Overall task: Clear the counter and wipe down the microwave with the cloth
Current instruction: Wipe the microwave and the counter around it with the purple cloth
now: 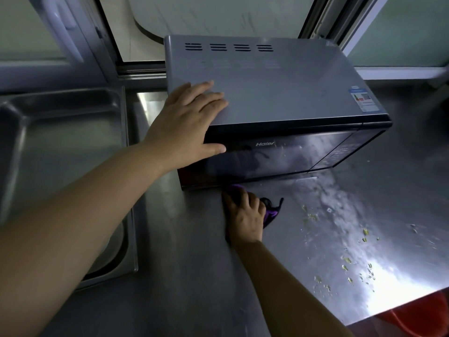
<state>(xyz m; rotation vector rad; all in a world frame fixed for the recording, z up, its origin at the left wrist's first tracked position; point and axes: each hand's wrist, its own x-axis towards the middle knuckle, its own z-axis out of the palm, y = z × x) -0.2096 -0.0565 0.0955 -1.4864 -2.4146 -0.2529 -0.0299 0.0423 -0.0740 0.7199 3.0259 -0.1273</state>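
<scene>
Stainless counter (194,276) under dim window light carries the microwave (267,93), which serves as landmark. Left of it lies a sink basin (60,142). Left hand (187,125) lies flat on its top front-left corner, fingers straight, thumb on the door. Right hand (245,215) is just in front of its base, fingers curled round the purple cloth (272,212) and pressing it to the counter. Greenish scraps (347,261) lie well to the front-right of the microwave, in wet streaks. Risk: bracing pressure may slide the appliance on wet steel; wiping onward may smear scraps or push them off the counter edge
</scene>
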